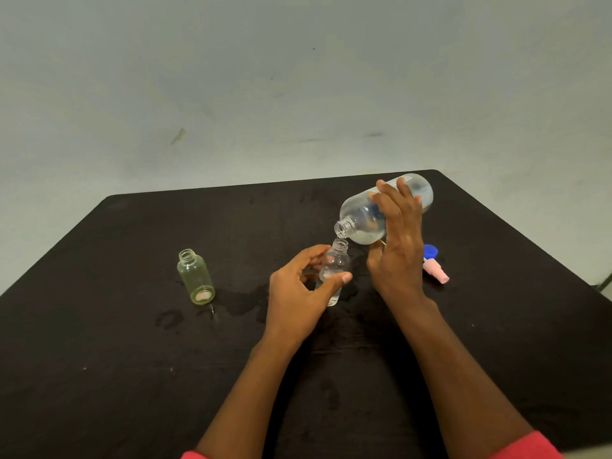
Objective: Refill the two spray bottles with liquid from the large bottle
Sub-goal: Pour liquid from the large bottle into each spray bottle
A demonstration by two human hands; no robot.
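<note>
1. Right hand (397,240) wrapped round the large clear bottle (359,215). The bottle is tipped near level, cap off, with its mouth just above the neck of the small clear spray bottle (335,268).
2. Left hand (304,293) curled round that small bottle, thumb in front, steadying it upright on the black table (132,326).
3. Progress: first fill under way, judged early. Only a little liquid seems to sit low in it; the stream is too faint to see.
4. Green-tinted spray bottle (196,278) stands open, well apart to the left. Looks empty: still to do.
5. Pink spray head (436,272) and blue cap (430,251) lie beyond the right hand; refitting remains.
6. Wet patches (245,303) on the table, likely spills.
7. Writing: faint label near the large bottle's base, unreadable. No brand visible.
</note>
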